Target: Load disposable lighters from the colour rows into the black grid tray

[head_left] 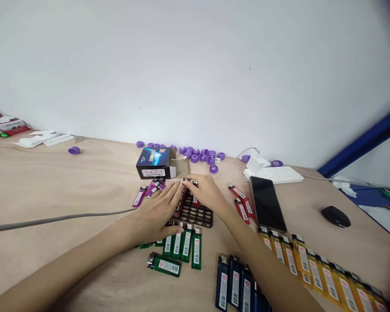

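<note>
A black grid tray lies in front of me, with a row of red lighters standing in its left part. My left hand lies stretched out over the tray's left side, its fingertips beside the row and its thumb extended over the green lighters. At the tray's far edge my right hand closes its thumb and fingers at a red lighter in the tray. Green lighters lie in front of the tray, and purple lighters lie to its left. Part of the tray is hidden by my hands.
An opened box stands behind the tray, near several purple caps. To the right are loose red lighters, a phone, a power strip and a mouse. Blue lighters and yellow lighters lie closer.
</note>
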Demonstrator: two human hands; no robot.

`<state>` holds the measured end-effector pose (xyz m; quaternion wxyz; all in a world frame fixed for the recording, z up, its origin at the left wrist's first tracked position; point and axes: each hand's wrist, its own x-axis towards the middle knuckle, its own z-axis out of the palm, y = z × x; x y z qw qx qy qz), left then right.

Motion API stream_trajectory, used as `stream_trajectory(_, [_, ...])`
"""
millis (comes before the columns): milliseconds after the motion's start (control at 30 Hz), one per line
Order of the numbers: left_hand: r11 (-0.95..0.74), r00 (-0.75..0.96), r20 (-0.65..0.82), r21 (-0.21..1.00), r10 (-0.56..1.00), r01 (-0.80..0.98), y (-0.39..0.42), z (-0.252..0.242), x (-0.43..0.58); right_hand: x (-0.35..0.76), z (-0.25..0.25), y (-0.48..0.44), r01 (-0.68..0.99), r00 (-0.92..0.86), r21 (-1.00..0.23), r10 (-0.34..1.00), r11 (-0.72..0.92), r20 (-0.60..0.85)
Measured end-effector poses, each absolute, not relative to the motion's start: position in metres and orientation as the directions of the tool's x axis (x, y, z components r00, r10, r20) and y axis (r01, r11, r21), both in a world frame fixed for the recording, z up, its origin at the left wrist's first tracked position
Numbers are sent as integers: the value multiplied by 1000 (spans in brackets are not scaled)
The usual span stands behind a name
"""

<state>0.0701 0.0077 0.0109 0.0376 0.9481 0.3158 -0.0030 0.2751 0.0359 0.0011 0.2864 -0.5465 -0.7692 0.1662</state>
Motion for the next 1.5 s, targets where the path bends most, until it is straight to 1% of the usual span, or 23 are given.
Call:
stream_trajectory(200, [-798, 801, -23, 74, 598, 598, 8, 8, 70, 273, -1, 33, 772, -258, -541, 943, 333, 212])
stream_trajectory(367, [-794, 797, -26, 77, 603, 603, 9, 7, 70, 275, 5, 31, 699, -363, -596, 914, 395, 180])
stream_trajectory(433, [-790, 793, -43, 72, 607, 609, 10, 7, 70, 278, 9, 32, 672, -373, -624, 910, 399, 181])
stream_trajectory(500, [-790, 793, -46, 70, 607, 609, 10, 7, 69, 283, 12, 33, 652, -355, -651, 915, 389, 191])
stream_trajectory(633, [-806, 808, -5, 68, 589, 588, 11, 7, 70, 293, 12, 39, 647, -287, -685, 939, 334, 187])
stream_trajectory(800, [-792, 796, -57, 78, 603, 606, 12, 10, 72, 298, 6, 43, 694, -175, -676, 969, 248, 176])
stream_trajectory(900, [-794, 798, -39, 79, 602, 603, 13, 11, 73, 295, 2, 45, 708, -114, -667, 970, 230, 213])
stream_trajectory(967, [-800, 804, -13, 82, 595, 594, 13, 10, 72, 292, -1, 45, 708, -109, -665, 967, 238, 231])
stream_trajectory(1067, [-805, 808, 4, 83, 589, 587, 13, 8, 71, 287, -7, 45, 693, -129, -674, 963, 258, 237])
stream_trajectory(1167, [-802, 806, -18, 76, 592, 592, 13, 8, 71, 284, -12, 44, 679, -159, -680, 959, 277, 233])
stream_trajectory(1333, [-801, 804, -24, 64, 594, 595, 12, 10, 72, 282, -12, 41, 684, -199, -662, 951, 306, 235])
stream_trajectory(1500, [-786, 788, -62, 60, 612, 615, 12, 12, 73, 280, -11, 41, 691, -253, -633, 937, 349, 240])
